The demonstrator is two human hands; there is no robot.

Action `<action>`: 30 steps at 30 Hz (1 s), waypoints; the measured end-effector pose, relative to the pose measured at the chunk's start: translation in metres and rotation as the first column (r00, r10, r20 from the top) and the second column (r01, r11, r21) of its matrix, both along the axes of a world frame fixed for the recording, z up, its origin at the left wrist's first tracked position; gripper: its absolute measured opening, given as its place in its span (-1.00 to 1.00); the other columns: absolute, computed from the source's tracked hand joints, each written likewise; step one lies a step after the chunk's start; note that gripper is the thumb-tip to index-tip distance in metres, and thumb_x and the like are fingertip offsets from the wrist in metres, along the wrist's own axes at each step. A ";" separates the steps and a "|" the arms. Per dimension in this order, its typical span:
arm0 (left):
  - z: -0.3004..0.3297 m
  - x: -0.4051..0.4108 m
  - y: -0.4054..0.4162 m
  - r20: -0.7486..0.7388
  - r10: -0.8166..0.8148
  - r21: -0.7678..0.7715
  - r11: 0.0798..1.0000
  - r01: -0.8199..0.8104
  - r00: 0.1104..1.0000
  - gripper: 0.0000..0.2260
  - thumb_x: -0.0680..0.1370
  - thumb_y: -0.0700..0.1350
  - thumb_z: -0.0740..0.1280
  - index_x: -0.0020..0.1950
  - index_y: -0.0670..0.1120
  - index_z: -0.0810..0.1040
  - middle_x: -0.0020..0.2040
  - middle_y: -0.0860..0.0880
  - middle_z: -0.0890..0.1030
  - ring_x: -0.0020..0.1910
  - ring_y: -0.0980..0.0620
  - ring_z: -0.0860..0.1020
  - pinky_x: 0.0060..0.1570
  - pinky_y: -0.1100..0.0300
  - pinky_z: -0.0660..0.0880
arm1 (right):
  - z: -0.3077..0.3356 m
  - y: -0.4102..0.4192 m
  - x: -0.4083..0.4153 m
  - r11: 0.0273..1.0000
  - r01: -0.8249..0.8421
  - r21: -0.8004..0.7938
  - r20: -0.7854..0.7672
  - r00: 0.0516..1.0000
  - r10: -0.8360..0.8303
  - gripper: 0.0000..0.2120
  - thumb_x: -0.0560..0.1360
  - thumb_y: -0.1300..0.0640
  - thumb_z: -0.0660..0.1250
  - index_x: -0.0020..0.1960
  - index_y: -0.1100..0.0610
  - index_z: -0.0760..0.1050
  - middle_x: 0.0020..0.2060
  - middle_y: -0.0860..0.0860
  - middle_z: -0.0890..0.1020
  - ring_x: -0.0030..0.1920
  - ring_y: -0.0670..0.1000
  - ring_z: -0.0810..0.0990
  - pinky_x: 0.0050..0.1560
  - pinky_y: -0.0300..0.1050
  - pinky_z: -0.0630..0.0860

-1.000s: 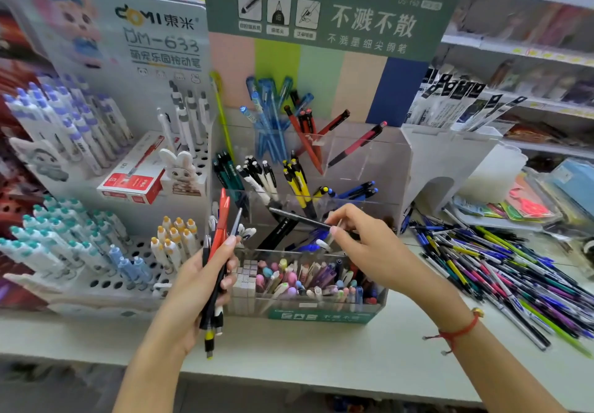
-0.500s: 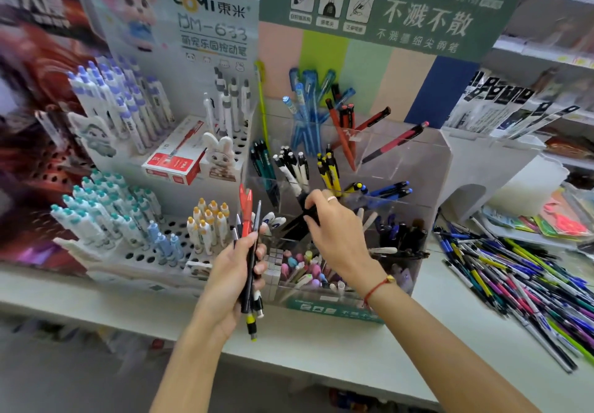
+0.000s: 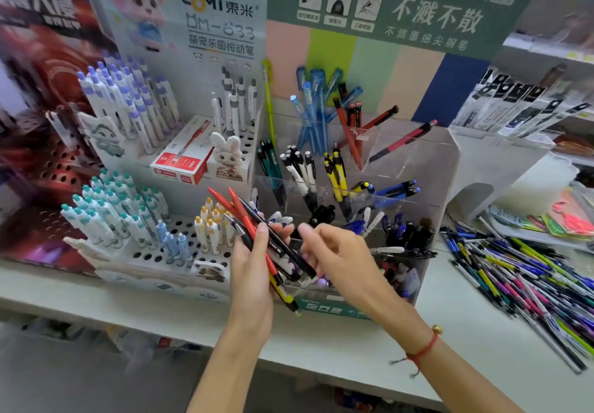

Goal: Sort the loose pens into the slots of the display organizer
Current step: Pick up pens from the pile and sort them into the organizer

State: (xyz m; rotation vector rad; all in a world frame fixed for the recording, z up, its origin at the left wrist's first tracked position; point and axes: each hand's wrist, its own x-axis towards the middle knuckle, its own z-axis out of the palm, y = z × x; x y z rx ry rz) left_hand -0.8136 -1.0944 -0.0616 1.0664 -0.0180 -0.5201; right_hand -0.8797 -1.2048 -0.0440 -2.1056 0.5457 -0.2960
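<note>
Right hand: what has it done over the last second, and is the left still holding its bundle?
The right hand let go of the black pen it was lowering into the clear organizer and came back toward the left hand; its fingertips now reach for the bundle of pens. The left hand still grips that bundle. The loose pile on the right looks unchanged.

The display organizer (image 3: 414, 168) is of clear, glossy plastic, and its green header card (image 3: 401, 4) looks matt. The pens (image 3: 530, 281) have smooth plastic barrels with a light shine. The red box (image 3: 183, 159) looks like glossy cardboard. The pale tabletop (image 3: 321, 342) is smooth and matt.
</note>
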 end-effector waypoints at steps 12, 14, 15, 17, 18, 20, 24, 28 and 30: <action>-0.004 0.017 0.001 -0.110 0.167 -0.077 0.981 -0.176 0.980 -0.88 0.65 -0.20 0.15 0.11 -0.09 0.47 -0.16 0.00 0.59 -0.29 0.15 0.58 -0.12 0.19 0.52 | 0.025 -0.046 -0.039 0.950 0.257 0.177 0.270 0.916 -0.298 -0.88 0.49 0.23 0.39 -0.04 0.04 0.60 -0.24 -0.04 0.68 -0.24 -0.10 0.66 -0.16 -0.33 0.55; -0.006 0.023 0.007 -0.115 0.149 -0.077 0.984 -0.158 0.982 -0.87 0.65 -0.17 0.16 0.11 -0.06 0.48 -0.25 0.06 0.50 -0.37 0.17 0.48 -0.21 0.24 0.45 | 0.026 -0.061 -0.041 0.964 0.260 -0.047 0.207 0.947 -0.246 -0.87 0.51 0.22 0.38 -0.04 0.01 0.55 -0.21 -0.12 0.65 -0.20 -0.18 0.63 -0.14 -0.40 0.52; -0.007 0.025 0.010 -0.109 0.118 -0.089 0.988 -0.128 0.987 -0.86 0.65 -0.16 0.15 0.13 -0.06 0.49 -0.28 0.07 0.48 -0.38 0.18 0.45 -0.24 0.25 0.43 | 0.025 -0.065 -0.040 0.957 0.242 -0.161 0.162 0.963 -0.217 -0.87 0.51 0.23 0.37 -0.03 0.01 0.55 -0.19 -0.15 0.63 -0.18 -0.20 0.61 -0.14 -0.44 0.50; -0.007 0.029 0.014 -0.096 0.045 -0.126 0.990 -0.057 0.994 -0.84 0.65 -0.14 0.15 0.16 -0.06 0.49 -0.30 0.08 0.46 -0.39 0.17 0.43 -0.25 0.26 0.41 | 0.022 -0.070 -0.036 0.919 0.192 -0.345 0.100 0.981 -0.167 -0.87 0.51 0.23 0.37 0.02 0.04 0.56 -0.17 -0.14 0.62 -0.17 -0.20 0.60 -0.15 -0.46 0.48; -0.007 0.030 0.016 -0.091 0.009 -0.144 0.989 -0.022 0.996 -0.83 0.65 -0.13 0.15 0.17 -0.07 0.49 -0.30 0.07 0.46 -0.38 0.16 0.43 -0.24 0.25 0.41 | 0.021 -0.071 -0.033 0.895 0.163 -0.415 0.075 0.987 -0.145 -0.86 0.52 0.22 0.36 0.04 0.05 0.57 -0.16 -0.12 0.61 -0.17 -0.18 0.59 -0.14 -0.42 0.48; -0.006 0.031 0.017 -0.084 -0.055 -0.168 0.985 0.040 0.995 -0.81 0.64 -0.14 0.14 0.19 -0.10 0.49 -0.29 0.05 0.45 -0.38 0.15 0.42 -0.25 0.25 0.42 | 0.016 -0.070 -0.022 0.853 0.083 -0.516 -0.011 0.995 -0.103 -0.86 0.56 0.19 0.30 0.10 0.07 0.55 -0.12 -0.08 0.60 -0.19 -0.12 0.56 -0.13 -0.25 0.51; -0.003 0.029 0.015 -0.111 -0.152 -0.221 0.967 0.124 0.982 -0.80 0.64 -0.14 0.15 0.19 -0.12 0.50 -0.26 0.03 0.46 -0.36 0.13 0.42 -0.32 0.28 0.47 | -0.003 -0.061 0.011 0.770 -0.093 -0.632 -0.185 0.982 -0.033 -0.77 0.64 0.15 0.13 0.26 0.11 0.45 0.09 0.03 0.54 -0.12 0.08 0.58 -0.06 0.02 0.53; -0.002 0.026 0.011 -0.166 -0.164 -0.279 0.954 0.113 0.972 -0.81 0.64 -0.13 0.14 0.15 -0.13 0.49 -0.26 0.02 0.45 -0.34 0.11 0.42 -0.22 0.22 0.46 | -0.019 -0.048 0.032 0.786 -0.053 -0.616 -0.066 0.998 0.015 -0.77 0.60 0.15 0.23 0.25 0.13 0.41 -0.10 0.03 0.58 -0.16 0.06 0.56 -0.14 0.00 0.51; 0.000 0.024 0.009 -0.200 -0.139 -0.327 0.943 0.067 0.970 -0.84 0.64 -0.14 0.14 0.08 -0.13 0.49 -0.26 0.01 0.47 -0.32 0.10 0.46 -0.08 0.16 0.47 | -0.026 -0.043 0.036 0.784 0.000 -0.620 0.026 0.999 0.021 -0.84 0.53 0.20 0.34 0.11 0.16 0.50 -0.14 0.03 0.61 -0.13 0.05 0.58 -0.22 -0.05 0.53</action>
